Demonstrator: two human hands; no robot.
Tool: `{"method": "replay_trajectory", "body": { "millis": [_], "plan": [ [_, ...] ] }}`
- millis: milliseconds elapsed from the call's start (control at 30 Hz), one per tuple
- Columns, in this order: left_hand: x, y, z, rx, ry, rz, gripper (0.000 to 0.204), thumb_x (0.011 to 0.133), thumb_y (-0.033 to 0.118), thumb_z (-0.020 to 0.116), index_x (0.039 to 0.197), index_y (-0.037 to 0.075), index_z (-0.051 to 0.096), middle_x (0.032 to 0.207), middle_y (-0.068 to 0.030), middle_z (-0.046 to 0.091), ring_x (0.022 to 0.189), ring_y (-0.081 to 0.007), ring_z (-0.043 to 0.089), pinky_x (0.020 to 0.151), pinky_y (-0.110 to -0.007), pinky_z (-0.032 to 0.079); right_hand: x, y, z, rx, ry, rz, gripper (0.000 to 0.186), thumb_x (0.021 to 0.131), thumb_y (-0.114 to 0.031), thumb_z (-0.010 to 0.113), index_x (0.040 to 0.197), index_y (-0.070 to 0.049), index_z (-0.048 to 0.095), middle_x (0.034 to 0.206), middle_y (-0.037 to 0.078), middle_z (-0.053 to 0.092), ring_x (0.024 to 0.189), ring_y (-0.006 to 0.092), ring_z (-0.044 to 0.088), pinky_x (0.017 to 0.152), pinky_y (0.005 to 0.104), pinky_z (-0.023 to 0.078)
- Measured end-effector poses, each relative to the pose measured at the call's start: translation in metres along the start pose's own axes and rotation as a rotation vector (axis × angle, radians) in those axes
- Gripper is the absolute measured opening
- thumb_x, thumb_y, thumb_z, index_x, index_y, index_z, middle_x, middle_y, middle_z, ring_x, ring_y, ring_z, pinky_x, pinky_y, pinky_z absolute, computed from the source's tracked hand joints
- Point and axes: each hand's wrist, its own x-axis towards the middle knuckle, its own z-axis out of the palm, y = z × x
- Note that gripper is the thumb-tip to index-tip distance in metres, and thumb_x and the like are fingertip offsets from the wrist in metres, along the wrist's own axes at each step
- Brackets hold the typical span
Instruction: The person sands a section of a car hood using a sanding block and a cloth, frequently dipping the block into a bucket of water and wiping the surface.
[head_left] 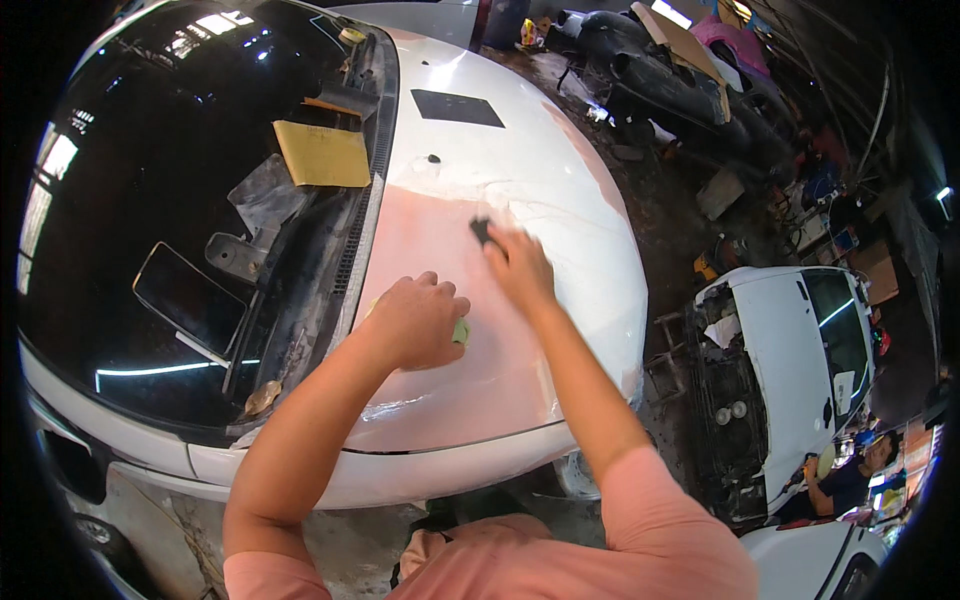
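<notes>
Both my hands are over a car hood (420, 240), which is white with a large pinkish, wet-looking patch. In the fingers of my right hand (522, 268) is a small dark sanding pad (482, 231), slightly blurred and pressed on the hood near the edge of the pink patch. My left hand (420, 318) is closed around a green sponge (461, 331), of which only a bit shows beside the fingers. Farther up the hood lies a flat dark sheet of sandpaper (457, 108).
On the dark windshield (130, 200) to the left rest a yellow paper sheet (322, 155), a clear plastic bag (268, 195) and a phone-shaped dark panel (190, 300). At right stand another white car (800, 370), its front stripped, and a person (850, 485). Dark bumpers (640, 65) are piled beyond.
</notes>
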Motion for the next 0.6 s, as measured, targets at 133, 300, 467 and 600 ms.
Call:
{"method": "replay_trajectory", "body": {
  "millis": [133,300,467,600],
  "plan": [
    [-0.006,-0.010,0.010,-0.024,0.056,-0.013,0.042,0.082,0.038,0.075,0.113,0.010,0.079,0.114,-0.0136,0.075,0.116,-0.0340,0.067,0.098,-0.045,0.056,-0.092,-0.017,-0.027,0.019,-0.092,-0.141,0.036,0.101,-0.029,0.070,0.135,-0.018,0.075,0.124,0.008,0.070,0.109,0.0347,0.065,0.091,0.0506,0.059],
    [0.007,0.007,-0.001,-0.007,0.047,0.045,0.042,0.080,0.039,0.076,0.109,0.009,0.079,0.111,-0.0135,0.076,0.112,-0.0337,0.068,0.096,-0.045,0.057,0.032,0.033,-0.006,-0.066,0.056,-0.187,0.036,0.102,-0.036,0.066,0.131,-0.017,0.076,0.120,0.008,0.071,0.109,0.0354,0.065,0.092,0.0500,0.058],
    [0.004,0.002,0.001,-0.005,0.024,0.007,0.043,0.079,0.040,0.077,0.109,0.009,0.079,0.110,-0.0126,0.076,0.111,-0.0337,0.068,0.096,-0.045,0.058,0.065,0.020,0.012,-0.033,0.022,-0.076,0.036,0.102,-0.037,0.064,0.132,-0.021,0.076,0.126,0.009,0.071,0.116,0.0364,0.065,0.099,0.0512,0.058],
    [-0.003,-0.007,0.007,0.003,0.037,-0.031,0.043,0.079,0.040,0.077,0.109,0.010,0.079,0.111,-0.0118,0.076,0.113,-0.0339,0.069,0.097,-0.046,0.059,-0.069,-0.017,-0.016,0.011,-0.043,-0.170,0.034,0.101,-0.033,0.068,0.132,-0.022,0.076,0.121,0.004,0.070,0.109,0.0321,0.066,0.092,0.0453,0.060]
  ]
}}
